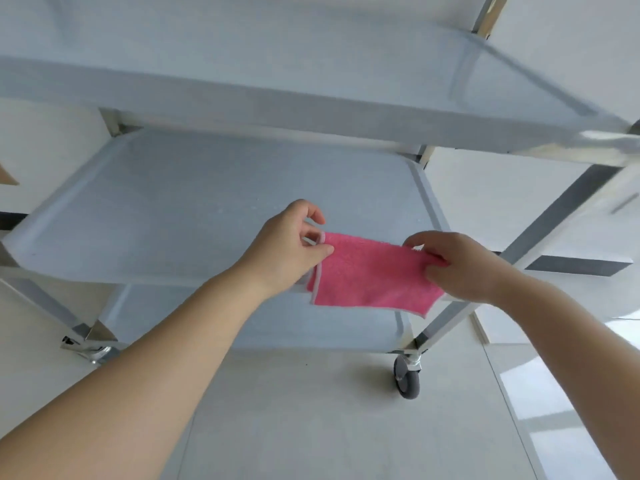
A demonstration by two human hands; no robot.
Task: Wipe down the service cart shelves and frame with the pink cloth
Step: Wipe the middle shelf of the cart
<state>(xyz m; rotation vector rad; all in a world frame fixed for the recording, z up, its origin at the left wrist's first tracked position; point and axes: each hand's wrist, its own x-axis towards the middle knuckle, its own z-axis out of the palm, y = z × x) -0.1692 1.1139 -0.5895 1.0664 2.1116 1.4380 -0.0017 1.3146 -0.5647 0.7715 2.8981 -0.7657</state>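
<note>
The pink cloth (370, 275) with a pale hem is stretched between both hands above the front edge of the cart's middle shelf (207, 209). My left hand (287, 251) pinches its left upper corner between thumb and fingers. My right hand (460, 268) grips its right edge with curled fingers. The cloth hangs folded, its lower edge over the bottom shelf (242, 327). The metal service cart has a top shelf (311, 64) above, blurred at the right.
A slanted cart frame post (540, 230) runs down at the right to a grey caster wheel (407, 377). Another caster bracket (90, 348) sits at the lower left. Pale tiled floor (346, 427) lies in front of the cart.
</note>
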